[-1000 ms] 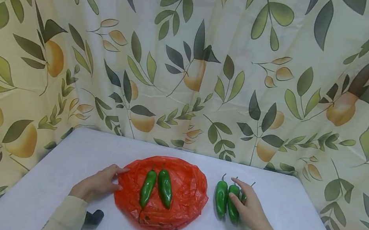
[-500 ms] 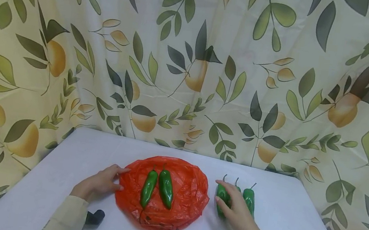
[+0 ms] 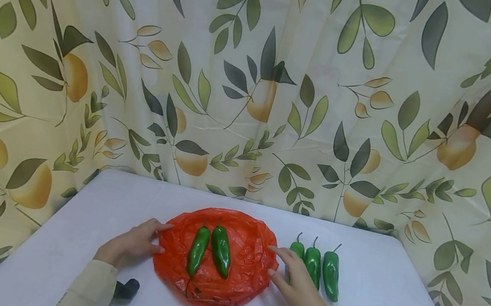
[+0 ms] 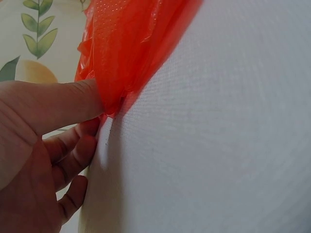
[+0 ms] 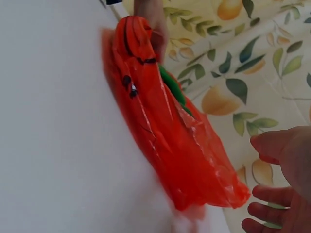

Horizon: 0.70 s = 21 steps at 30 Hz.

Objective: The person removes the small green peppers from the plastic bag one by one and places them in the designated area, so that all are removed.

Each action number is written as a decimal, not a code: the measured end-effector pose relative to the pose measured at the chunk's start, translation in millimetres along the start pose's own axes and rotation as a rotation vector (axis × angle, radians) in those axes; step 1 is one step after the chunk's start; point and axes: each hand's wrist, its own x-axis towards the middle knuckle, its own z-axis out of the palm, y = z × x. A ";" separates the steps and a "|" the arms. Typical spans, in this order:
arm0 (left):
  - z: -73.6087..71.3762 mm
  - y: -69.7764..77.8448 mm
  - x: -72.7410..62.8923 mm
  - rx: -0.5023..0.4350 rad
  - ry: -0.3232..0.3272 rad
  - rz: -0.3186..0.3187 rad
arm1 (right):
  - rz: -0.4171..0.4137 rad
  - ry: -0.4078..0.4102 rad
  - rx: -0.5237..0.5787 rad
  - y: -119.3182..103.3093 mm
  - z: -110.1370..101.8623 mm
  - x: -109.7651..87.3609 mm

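One bare left hand [image 3: 133, 243] touches the left side of a red plastic bag [image 3: 248, 264]; we cannot tell whether its fingers pinch the plastic. The right hand [image 3: 298, 289], fingers spread, grasps nothing. The bag sits mid-way across the worktop [image 3: 377, 289] with two green peppers [image 3: 220, 252] lying on it; we judge an uneven tug on its rim could roll them off. In the head view the right fingertips seem to meet the bag, yet the right wrist view shows a gap. Only the head view plainly shows three more peppers [image 3: 312, 263] in a row toward the worktop's right edge; a curtain [image 3: 246, 148] hangs beyond the far edge.
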 end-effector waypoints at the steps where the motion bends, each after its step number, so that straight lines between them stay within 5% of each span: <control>1: -0.1 0.0 0.0 0.001 -0.001 -0.001 | 0.005 -0.007 0.004 -1.1 1.9 -0.1; 21: 1.3 -3.0 3.6 0.008 -0.005 0.002 | -0.050 -0.077 0.008 -19.1 19.1 -0.7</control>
